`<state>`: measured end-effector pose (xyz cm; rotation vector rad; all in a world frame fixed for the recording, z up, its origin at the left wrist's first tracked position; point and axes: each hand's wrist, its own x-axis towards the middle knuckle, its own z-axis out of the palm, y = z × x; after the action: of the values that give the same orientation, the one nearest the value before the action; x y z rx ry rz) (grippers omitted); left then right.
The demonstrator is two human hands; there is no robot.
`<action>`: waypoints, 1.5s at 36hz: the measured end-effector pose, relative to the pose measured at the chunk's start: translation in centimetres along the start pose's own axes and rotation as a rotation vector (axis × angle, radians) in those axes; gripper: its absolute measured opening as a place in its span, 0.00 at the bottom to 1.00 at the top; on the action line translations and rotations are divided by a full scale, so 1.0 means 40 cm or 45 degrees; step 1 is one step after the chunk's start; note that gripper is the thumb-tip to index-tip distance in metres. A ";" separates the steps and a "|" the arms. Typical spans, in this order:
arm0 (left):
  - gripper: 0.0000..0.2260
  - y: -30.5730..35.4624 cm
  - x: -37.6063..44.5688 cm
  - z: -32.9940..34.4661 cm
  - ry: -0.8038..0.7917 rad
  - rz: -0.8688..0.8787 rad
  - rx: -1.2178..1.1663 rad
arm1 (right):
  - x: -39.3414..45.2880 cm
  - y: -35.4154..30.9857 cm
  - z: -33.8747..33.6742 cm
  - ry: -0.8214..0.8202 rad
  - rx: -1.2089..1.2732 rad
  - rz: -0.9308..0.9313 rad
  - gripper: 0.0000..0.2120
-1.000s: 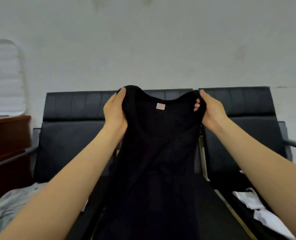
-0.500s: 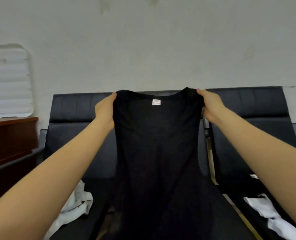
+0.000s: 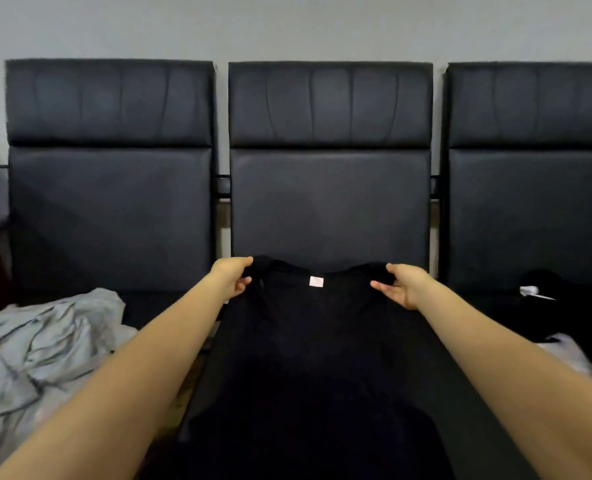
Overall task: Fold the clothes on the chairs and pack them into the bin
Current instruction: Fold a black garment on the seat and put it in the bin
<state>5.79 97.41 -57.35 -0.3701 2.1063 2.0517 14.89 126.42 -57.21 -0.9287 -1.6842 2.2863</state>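
Black top (image 3: 308,341) lies spread at the centre of the frame on the middle chair (image 3: 329,209), neckline toward the backrest, long axis running from there down to the lower edge. Left hand (image 3: 232,277) pinches 1 shoulder, right hand (image 3: 403,285) the other, both equally near. Grey garment (image 3: 38,348) lies crumpled at lower left; the bin is not visible.

I see sleeveless black fabric top (image 3: 308,341) spread over middle black padded leather chair (image 3: 329,202), small pale label (image 3: 316,281) at neckline. Left hand (image 3: 232,277) pinches left shoulder strap; right hand (image 3: 405,284) holds right strap. Crumpled light grey garment (image 3: 41,348) on left chair seat.
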 end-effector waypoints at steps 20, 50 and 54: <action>0.23 -0.237 -0.082 -0.048 0.166 0.318 1.195 | -0.043 0.216 -0.144 0.202 -1.288 -0.269 0.16; 0.20 -0.283 -0.210 -0.201 0.289 0.059 0.004 | -0.221 0.256 -0.243 0.395 -0.299 -0.149 0.18; 0.20 -0.309 -0.181 -0.212 0.327 0.139 0.380 | -0.193 0.268 -0.266 0.472 -0.851 -0.296 0.20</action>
<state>16.78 89.11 -66.70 -0.5047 2.5925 1.7819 29.45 127.63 -65.79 -1.0999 -2.2523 1.3025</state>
